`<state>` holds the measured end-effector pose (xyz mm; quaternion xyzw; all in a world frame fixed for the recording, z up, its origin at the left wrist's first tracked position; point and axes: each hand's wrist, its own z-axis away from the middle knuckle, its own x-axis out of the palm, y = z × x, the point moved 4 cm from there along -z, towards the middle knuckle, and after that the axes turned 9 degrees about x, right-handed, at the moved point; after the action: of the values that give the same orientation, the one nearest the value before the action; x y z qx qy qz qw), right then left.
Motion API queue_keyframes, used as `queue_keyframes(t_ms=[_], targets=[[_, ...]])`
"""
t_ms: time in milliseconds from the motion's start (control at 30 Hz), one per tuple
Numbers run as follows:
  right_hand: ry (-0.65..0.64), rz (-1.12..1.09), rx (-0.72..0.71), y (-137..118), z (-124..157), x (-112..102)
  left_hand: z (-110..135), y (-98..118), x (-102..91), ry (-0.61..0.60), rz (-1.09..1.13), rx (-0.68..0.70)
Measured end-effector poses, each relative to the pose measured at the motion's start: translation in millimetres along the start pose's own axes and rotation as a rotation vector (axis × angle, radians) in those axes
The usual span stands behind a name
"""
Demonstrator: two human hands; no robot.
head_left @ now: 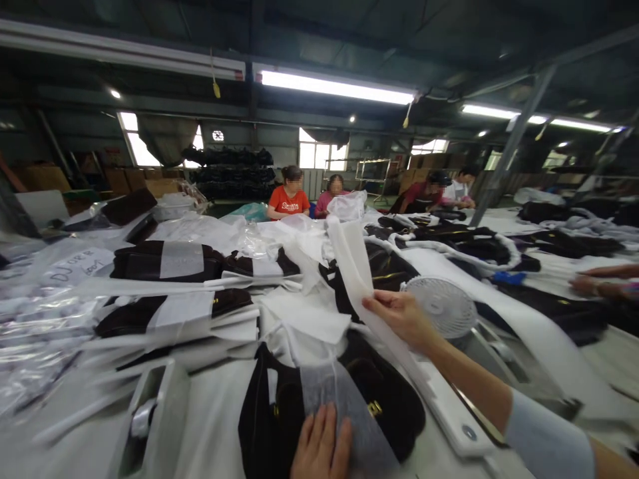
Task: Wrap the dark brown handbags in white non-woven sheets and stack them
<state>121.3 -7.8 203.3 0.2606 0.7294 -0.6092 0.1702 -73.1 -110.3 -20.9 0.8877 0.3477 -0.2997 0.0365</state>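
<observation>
Brown-black, rounded bag (399, 402) — sheer whitish strip (327, 382) beneath flat left hand (322, 444)

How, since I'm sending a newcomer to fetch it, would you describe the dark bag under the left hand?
On the white-covered table, look at the bottom centre of the picture. A dark bag lies there with a pale translucent strip across it and a gold-coloured fitting beside the strip. Unlike the banded bags farther left, it has the left hand on its strip.
</observation>
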Motion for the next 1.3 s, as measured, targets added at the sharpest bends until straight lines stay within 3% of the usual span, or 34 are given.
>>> queue_keyframes(t_ms=[133,267,333,433,500,600,733,800,1000,1133,1300], targets=[[0.149,0.129,-0.029,13.7,90.3,-42.8,1.8,3.7,-10.5,-0.22,-0.039,0.011],[0.227,0.274,-0.148,63.7,181.0,-62.0,-13.3,-7.8,-25.0,-0.568,0.097,-0.048],[0.211,0.334,-0.225,89.9,224.8,-56.9,-28.2,-18.4,-34.1,-0.794,0.243,-0.1],[0.108,0.439,-0.372,113.6,274.6,-31.6,-59.6,-40.0,-48.9,-0.928,0.326,-0.142],[0.023,0.502,-0.467,117.8,288.4,-7.0,-78.1,-53.0,-50.4,-0.992,0.393,-0.134],[0.007,0.583,-0.616,111.1,276.6,32.4,-95.6,-66.1,-43.1,-1.09,0.49,-0.142],[0.153,0.659,-0.852,89.5,231.6,78.0,-107.0,-70.7,-35.1,-1.189,0.54,-0.168],[0.164,0.708,-0.918,80.6,210.6,97.9,-110.8,-70.3,-33.7,-1.218,0.548,-0.162],[0.197,0.767,-0.904,82.1,175.9,138.3,-114.1,-68.3,-30.7,-1.224,0.532,-0.104],[0.235,0.726,-0.865,96.9,171.6,148.9,-109.3,-61.2,-32.4,-1.211,0.502,-0.057],[0.125,0.657,-0.795,116.9,173.4,157.1,-97.2,-42.4,-44.4,-1.168,0.414,-0.009]])
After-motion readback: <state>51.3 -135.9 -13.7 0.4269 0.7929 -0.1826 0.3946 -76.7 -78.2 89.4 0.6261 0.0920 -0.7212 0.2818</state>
